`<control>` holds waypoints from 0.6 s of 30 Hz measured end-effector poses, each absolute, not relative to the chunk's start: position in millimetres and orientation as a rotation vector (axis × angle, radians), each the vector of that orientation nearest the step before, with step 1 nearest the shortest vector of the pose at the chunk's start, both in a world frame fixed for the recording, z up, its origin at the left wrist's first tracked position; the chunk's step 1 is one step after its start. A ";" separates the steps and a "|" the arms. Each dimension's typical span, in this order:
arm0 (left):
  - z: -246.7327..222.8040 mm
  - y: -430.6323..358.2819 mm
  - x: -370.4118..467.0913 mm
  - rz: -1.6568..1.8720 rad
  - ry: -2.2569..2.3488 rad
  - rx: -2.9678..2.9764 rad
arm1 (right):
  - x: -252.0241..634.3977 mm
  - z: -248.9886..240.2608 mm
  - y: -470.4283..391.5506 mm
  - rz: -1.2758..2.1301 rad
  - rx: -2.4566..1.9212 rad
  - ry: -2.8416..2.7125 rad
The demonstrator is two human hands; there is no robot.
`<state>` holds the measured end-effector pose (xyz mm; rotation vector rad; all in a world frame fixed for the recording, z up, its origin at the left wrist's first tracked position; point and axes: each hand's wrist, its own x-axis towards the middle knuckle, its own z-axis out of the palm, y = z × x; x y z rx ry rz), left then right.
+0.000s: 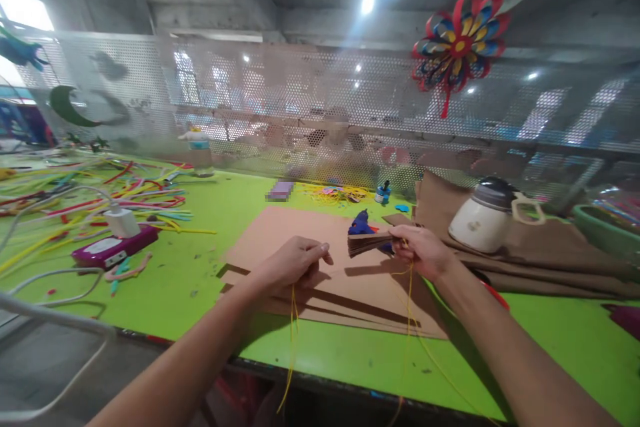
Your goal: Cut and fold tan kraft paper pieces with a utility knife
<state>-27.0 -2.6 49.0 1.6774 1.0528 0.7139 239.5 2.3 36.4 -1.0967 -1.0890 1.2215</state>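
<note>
Because the right hand (417,250) pinches one end of the brown paper stack (364,244), leaves projecting toward the left hand (295,262), curled around yellow thread (293,310), could fan; strands hanging below could tangle.

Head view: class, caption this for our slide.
Right hand holds layered brown paper, left hand thin yellow string, over a green table.

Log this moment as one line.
left hand: gripping yellow thread | right hand: holding layered brown paper, thread hanging | beneath: brown sheets on green table
</note>
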 end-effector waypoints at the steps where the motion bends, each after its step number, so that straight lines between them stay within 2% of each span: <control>1: 50.7 -2.6 -27.5 0.738 1.077 1.718 | 239.3 36.6 2.2 1.226 -1.097 -1.088; 6: 60.5 3.1 -35.8 0.859 1.145 1.849 | 237.2 39.6 -1.8 1.244 -1.094 -1.057; 11: 66.0 4.1 -47.5 1.483 1.298 1.778 | 231.1 39.4 -3.9 1.162 -1.026 -1.033; 13: 65.8 -1.0 -47.9 1.658 1.206 1.793 | 228.5 39.1 -4.3 1.116 -1.001 -1.037; 16: 68.2 -6.2 -42.5 1.564 0.810 1.987 | 223.9 43.3 -10.4 1.112 -0.982 -1.105; 18: 74.4 -3.4 -37.5 1.412 0.716 2.024 | 219.3 50.1 -18.9 1.169 -0.977 -1.198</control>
